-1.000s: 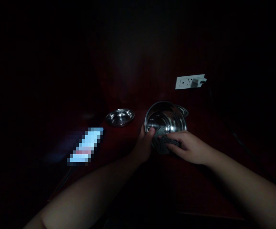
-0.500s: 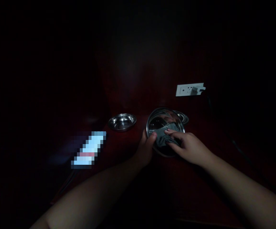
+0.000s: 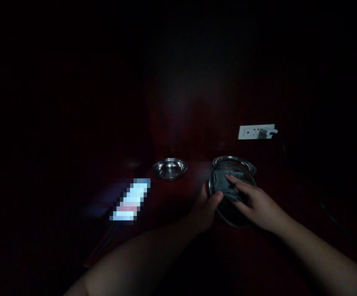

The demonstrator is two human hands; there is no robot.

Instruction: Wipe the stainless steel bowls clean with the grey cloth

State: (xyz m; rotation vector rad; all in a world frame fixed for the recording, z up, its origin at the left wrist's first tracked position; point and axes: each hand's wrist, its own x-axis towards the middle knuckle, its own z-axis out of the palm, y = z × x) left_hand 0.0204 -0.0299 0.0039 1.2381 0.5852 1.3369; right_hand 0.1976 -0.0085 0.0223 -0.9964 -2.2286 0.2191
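Observation:
A shiny steel bowl (image 3: 232, 220) is tilted up in front of me, its inside facing me. My left hand (image 3: 205, 207) grips its left rim, thumb over the edge and the other fingers mostly hidden behind. Inside the bowl lies a grey-green cloth (image 3: 223, 185). My right hand (image 3: 251, 199) presses this cloth against the bowl's inner surface, fingers bent over it. Behind the held bowl, partly covered by it, more round steelware (image 3: 251, 167) rests on the dark red table.
Another steel bowl (image 3: 170, 169) stands to the left on the table. A lit, pixelated screen (image 3: 132, 201) with thin cables sits nearer at the left. On the back wall is a white socket panel (image 3: 249, 132) with a plug in it. Surroundings are very dark.
The whole view has shifted, so everything appears lower and further right. My right hand and the cloth have moved up and left within the bowl. More of the steelware behind shows.

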